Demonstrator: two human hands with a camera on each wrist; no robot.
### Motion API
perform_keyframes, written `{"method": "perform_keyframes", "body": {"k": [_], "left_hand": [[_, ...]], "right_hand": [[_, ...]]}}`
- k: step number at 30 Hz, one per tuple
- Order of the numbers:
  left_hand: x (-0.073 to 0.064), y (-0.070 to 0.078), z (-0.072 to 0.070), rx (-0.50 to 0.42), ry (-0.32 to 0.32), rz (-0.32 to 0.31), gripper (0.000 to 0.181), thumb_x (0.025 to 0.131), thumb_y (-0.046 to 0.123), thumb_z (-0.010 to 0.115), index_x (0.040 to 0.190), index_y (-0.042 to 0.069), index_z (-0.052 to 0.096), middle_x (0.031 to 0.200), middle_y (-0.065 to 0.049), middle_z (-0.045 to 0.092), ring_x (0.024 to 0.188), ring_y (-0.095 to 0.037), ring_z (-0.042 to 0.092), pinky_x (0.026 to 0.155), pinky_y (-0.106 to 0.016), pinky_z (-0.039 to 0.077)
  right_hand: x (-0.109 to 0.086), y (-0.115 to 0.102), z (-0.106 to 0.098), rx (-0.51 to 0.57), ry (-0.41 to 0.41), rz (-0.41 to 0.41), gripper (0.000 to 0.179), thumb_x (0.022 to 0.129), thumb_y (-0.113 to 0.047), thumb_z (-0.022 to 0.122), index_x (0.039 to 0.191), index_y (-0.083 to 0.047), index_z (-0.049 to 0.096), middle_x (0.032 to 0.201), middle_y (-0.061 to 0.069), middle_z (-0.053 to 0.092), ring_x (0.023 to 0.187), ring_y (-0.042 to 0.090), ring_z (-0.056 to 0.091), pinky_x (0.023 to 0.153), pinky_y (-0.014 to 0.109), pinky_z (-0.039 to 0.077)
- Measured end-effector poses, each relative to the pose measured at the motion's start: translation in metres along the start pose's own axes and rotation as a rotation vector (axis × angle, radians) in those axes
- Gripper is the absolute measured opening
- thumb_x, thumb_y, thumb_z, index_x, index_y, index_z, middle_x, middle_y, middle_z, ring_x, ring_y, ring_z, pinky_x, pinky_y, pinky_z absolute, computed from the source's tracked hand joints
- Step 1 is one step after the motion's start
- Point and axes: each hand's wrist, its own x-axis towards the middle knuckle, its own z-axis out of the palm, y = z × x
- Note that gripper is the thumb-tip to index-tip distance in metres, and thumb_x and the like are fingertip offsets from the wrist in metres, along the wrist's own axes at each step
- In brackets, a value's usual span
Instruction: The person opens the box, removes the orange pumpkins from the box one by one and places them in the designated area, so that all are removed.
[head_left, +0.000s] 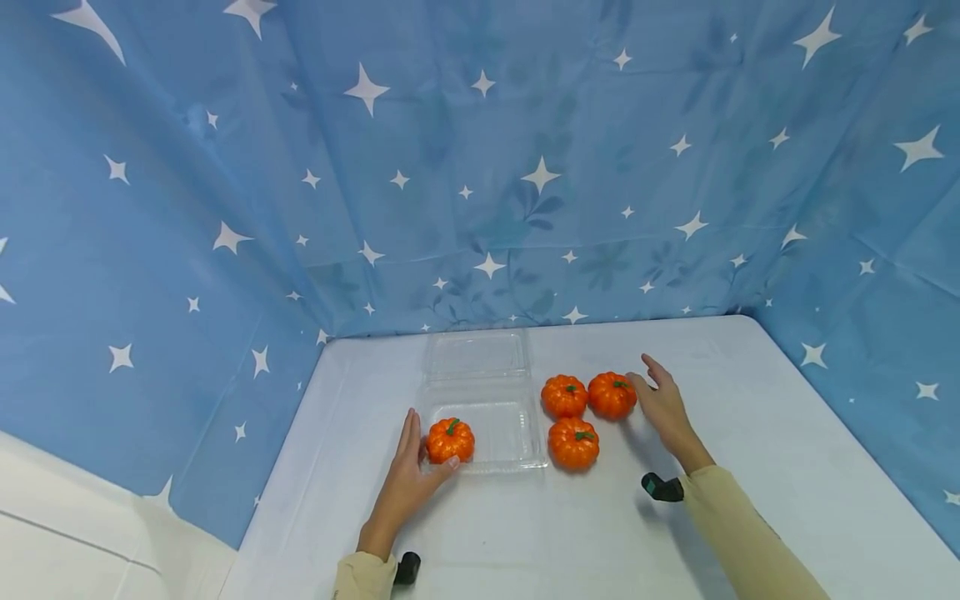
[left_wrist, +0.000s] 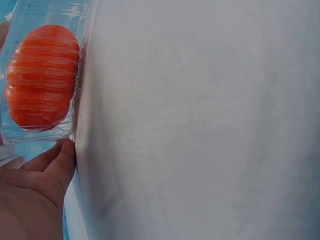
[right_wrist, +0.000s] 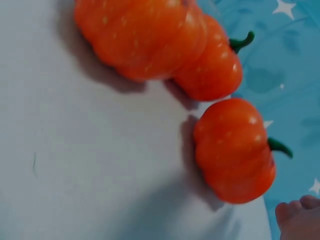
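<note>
A clear plastic clamshell box (head_left: pixel 480 467) stands on the table with its lid folded back, and one orange toy pumpkin (head_left: pixel 450 441) sits in its front left part. My left hand (head_left: pixel 411 490) is at the box's front left corner, fingers extended along the left side and thumb by the front edge. In the left wrist view, that hand (left_wrist: pixel 37 192) touches the box corner, with the pumpkin (left_wrist: pixel 44 77) seen through the plastic. My right hand (head_left: pixel 666 412) is beside the rightmost pumpkin (head_left: pixel 612 396), fingers spread; whether it touches is unclear. It holds nothing.
Two more pumpkins, one at the back (head_left: pixel 564 396) and one in front (head_left: pixel 573 443), sit right of the box on the white table (head_left: pixel 525 533). A blue star-patterned curtain (head_left: pixel 480 208) hangs behind and along both sides. A black wrist device (head_left: pixel 662 487) sticks out near the right sleeve.
</note>
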Motion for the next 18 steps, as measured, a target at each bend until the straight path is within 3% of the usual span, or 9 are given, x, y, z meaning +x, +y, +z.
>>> {"method": "perform_keyframes", "body": {"k": [7,18], "left_hand": [[0.000,0.000,0.000,0.001,0.002,0.005,0.118,0.093,0.052,0.081,0.172,0.003,0.007,0.179,-0.012,0.002,0.152,-0.041,0.040,0.119,-0.046,0.039],[0.000,-0.002,0.001,0.005,0.001,0.014,0.118,0.094,0.052,0.081,0.171,0.002,0.008,0.180,-0.012,0.002,0.153,-0.042,0.039,0.118,-0.046,0.038]], "right_hand": [[-0.002,-0.020,0.008,-0.002,-0.024,-0.140,0.074,0.112,-0.034,0.051,0.171,-0.003,0.020,0.177,0.023,0.003,0.160,0.046,0.015,0.127,0.061,0.023],[-0.004,-0.047,0.030,-0.001,-0.091,-0.184,0.072,0.111,-0.029,0.055,0.172,-0.009,0.022,0.179,0.015,-0.003,0.160,0.045,0.017,0.127,0.057,0.023]]}}
